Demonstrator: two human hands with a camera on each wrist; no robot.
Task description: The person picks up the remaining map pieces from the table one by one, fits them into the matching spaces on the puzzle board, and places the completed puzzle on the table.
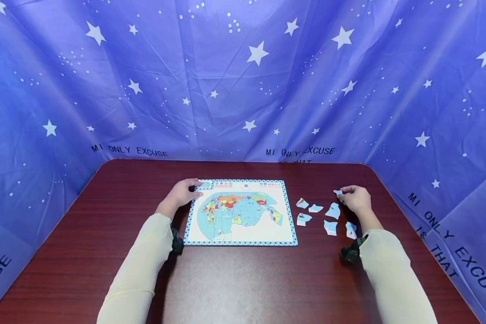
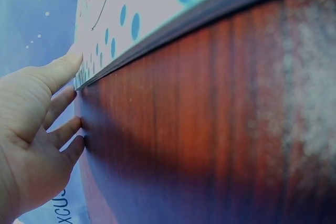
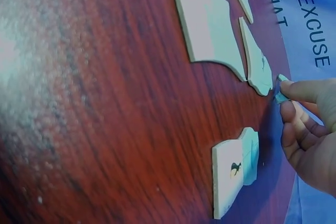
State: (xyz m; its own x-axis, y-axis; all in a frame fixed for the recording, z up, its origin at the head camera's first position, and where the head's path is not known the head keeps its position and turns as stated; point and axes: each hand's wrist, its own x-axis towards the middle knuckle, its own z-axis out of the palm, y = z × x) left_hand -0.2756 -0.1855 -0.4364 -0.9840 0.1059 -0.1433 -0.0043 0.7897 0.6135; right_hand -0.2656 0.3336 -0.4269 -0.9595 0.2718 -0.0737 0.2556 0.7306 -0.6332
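A world map puzzle board (image 1: 247, 240) with a blue dotted border lies flat on the table, its map partly filled in and white along the lower right. My left hand (image 1: 182, 192) is at its upper left corner. In the left wrist view the thumb (image 2: 65, 69) touches the board's edge while the other fingers stay fairly straight beside it. On the far right my right hand (image 1: 357, 198) pinches a small light-blue puzzle piece (image 1: 338, 192) between thumb and fingertips. The right wrist view shows that puzzle piece (image 3: 281, 97) mostly covered by the fingers.
Several loose puzzle pieces lie between the board and my right hand, among them a larger piece (image 1: 333, 210) and one with a dark animal picture (image 3: 231, 174). The dark red table (image 1: 243, 279) meets a blue star-patterned curtain (image 1: 227, 90) behind and at both sides.
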